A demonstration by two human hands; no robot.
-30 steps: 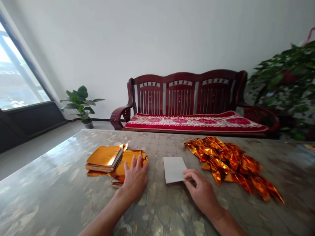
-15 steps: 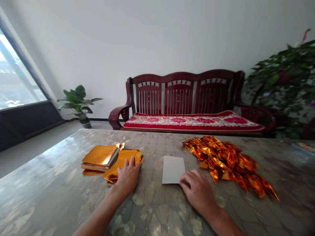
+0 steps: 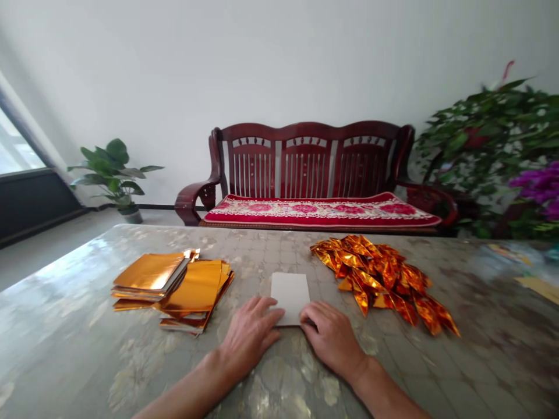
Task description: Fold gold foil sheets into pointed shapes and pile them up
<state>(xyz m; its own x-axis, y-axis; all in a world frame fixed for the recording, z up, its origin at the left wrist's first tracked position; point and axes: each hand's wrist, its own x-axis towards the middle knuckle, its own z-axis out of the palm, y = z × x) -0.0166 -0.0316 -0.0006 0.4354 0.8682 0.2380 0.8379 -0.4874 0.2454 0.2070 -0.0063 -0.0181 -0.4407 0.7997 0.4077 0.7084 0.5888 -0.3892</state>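
Red wooden bench (image 3: 314, 160) behind table (image 3: 87, 349) — potted plant (image 3: 111, 174) left, leafy bush (image 3: 493, 134) with purple flowers (image 3: 539, 189) right.

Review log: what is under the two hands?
The near edge of a white sheet, lying on the table; left hand and right hand both touch it. The part beneath their fingers is hidden.

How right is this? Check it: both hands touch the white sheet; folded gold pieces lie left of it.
Wrong side: the head view shows the folded gold pieces right of the white sheet. Left hand and right hand do touch it.
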